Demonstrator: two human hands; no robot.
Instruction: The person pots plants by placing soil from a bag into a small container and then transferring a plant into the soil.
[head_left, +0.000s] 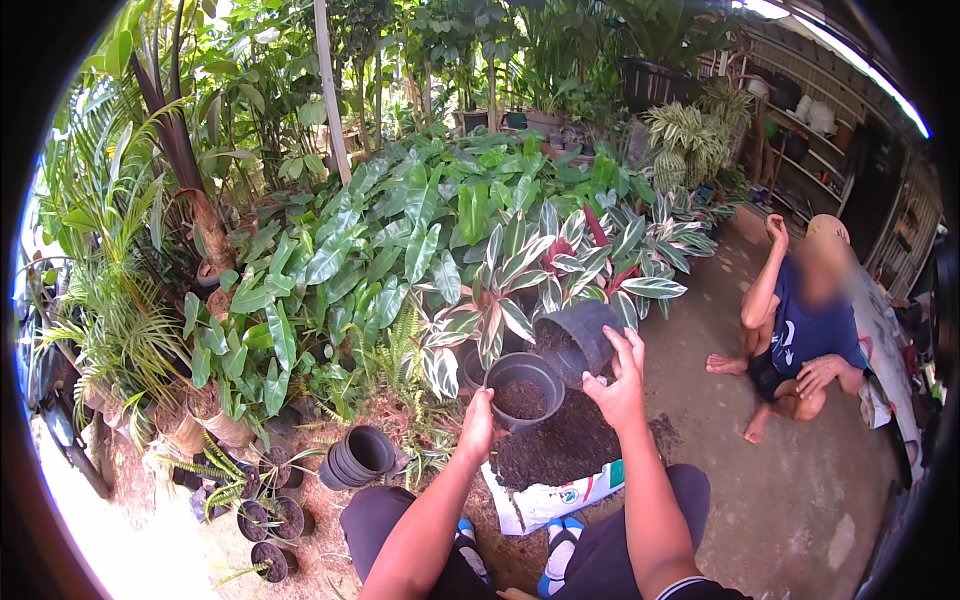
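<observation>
My left hand grips the rim of a black plastic plant pot partly filled with dark soil. In my right hand is a second, larger-looking black pot, tilted on its side with its mouth towards the first pot. Some soil shows inside the tilted pot. Below both pots, a heap of dark potting soil spreads over a white printed plastic sack, in front of my feet.
A stack of black pots leans on the ground at left, near several small potted plants. Striped-leaf plants stand just beyond the pots. A person sits on the concrete floor at right. Shelves stand behind.
</observation>
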